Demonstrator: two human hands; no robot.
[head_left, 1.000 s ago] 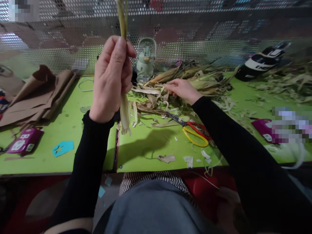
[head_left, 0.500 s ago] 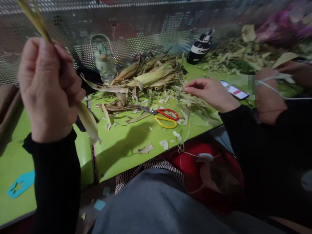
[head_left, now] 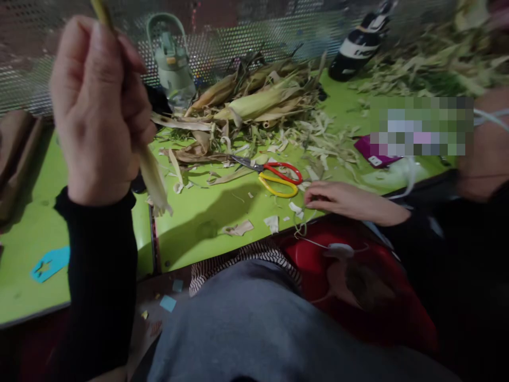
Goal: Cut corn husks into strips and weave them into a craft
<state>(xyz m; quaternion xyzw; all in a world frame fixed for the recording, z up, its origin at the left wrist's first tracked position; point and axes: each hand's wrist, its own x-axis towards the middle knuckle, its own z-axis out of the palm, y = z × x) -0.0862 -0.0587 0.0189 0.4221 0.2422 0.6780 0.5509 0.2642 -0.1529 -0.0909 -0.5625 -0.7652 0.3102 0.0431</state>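
So from the head view, the left hand (head_left: 101, 111) is up high over the surface (head_left: 178, 246), fist closed pretty tight round a husk (head_left: 153, 183), with the thumb pressed up near the top of the grip. The right hand (head_left: 353, 202) is low down by the near edge, fingers loosely curled in with tips close together. Can't tell if there's anything pinched in there, it's too dark and blurry. The scissors (head_left: 259, 168) lie just beyond those fingertips with the handles closest, blades aimed off toward the pile (head_left: 254, 106). My guess at what could go wrong: the husk looks thin and dry, so squeezing too hard or tugging the loose end could split it along the grain. A careless swipe of the right hand could also bump the scissors or knock that pale scrap (head_left: 272, 224) off the edge. As for the husk itself, it's a longish, narrow thing, held at a tilt. The top pokes out above the fist, darker and yellowish-brown, and runs out of frame, so no clue how it finishes. The bottom hangs below the fist, pale cream-green, widening into a ragged, frayed tip well clear of the pile.
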